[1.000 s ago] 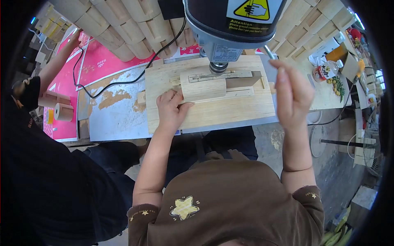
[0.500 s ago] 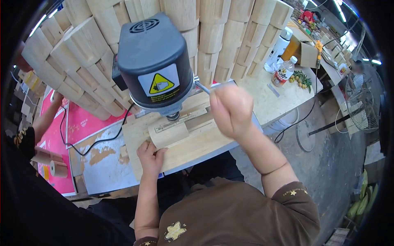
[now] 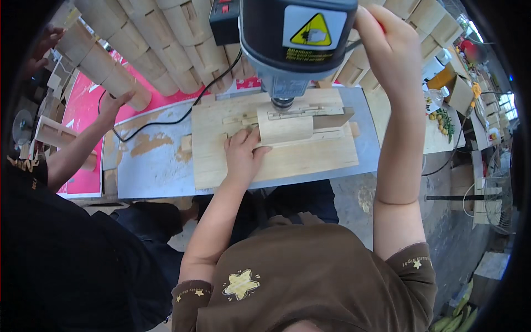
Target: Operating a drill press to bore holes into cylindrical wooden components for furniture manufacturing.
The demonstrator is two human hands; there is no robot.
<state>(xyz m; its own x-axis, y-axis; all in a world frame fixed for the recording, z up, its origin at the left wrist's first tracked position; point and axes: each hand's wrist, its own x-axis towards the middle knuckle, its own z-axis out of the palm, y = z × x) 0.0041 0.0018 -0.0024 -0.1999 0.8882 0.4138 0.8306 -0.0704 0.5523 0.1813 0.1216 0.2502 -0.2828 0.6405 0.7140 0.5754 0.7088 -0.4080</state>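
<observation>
A black drill press (image 3: 298, 33) with a yellow warning label stands over a pale wooden jig board (image 3: 315, 152). Under its chuck (image 3: 282, 103) lies a rounded wooden block (image 3: 285, 130) with a slot along its top. My left hand (image 3: 243, 155) holds the block's left end, its fingertips against the wood and its thumb along the near side. Raised at the machine's right side, my right hand (image 3: 390, 52) is closed around the drill press lever (image 3: 353, 45). Whether the bit touches the wood is hidden by the chuck.
Stacked slotted wooden blocks (image 3: 155, 41) form a wall behind the machine. At left, a co-worker's hand (image 3: 116, 105) touches a wooden piece above a pink sheet (image 3: 83, 108). A black cable (image 3: 182, 119) crosses the bench. A bottle (image 3: 436, 99) and fruit (image 3: 442, 122) lie at right.
The view has shifted, so the machine appears farther up and right. My right hand has gone up and away with the lever. My left hand stays at the block. The co-worker's hand has reached the wooden pieces.
</observation>
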